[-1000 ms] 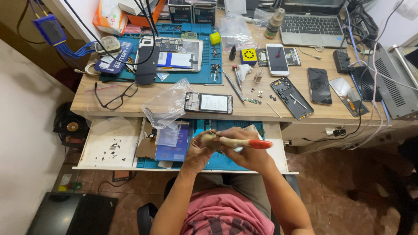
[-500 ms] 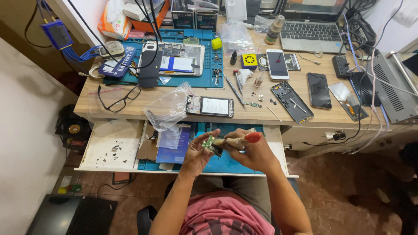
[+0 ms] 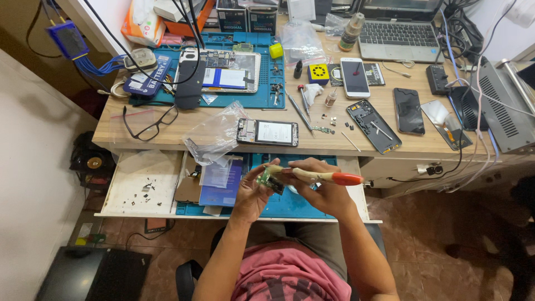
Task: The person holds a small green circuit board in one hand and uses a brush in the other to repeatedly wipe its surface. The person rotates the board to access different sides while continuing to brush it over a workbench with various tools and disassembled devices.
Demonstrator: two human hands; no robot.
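While gripped in left hand (image 3: 252,192), circuit board (image 3: 271,179) under right-hand (image 3: 322,189) brush (image 3: 317,176).

White-framed phone (image 3: 355,77), red-and-white screen lit, back centre of desk. Dark-screened phone (image 3: 408,111) just to its right. Laptop (image 3: 397,34) at far edge, screen cut off. Two dark boxes (image 3: 247,17) behind teal mat. Clear plastic bag (image 3: 214,132) at desk front.

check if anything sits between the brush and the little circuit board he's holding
Nothing visible does. The left hand holds the small green circuit board over the open drawer, and the brush in the right hand already has its head end against the board.
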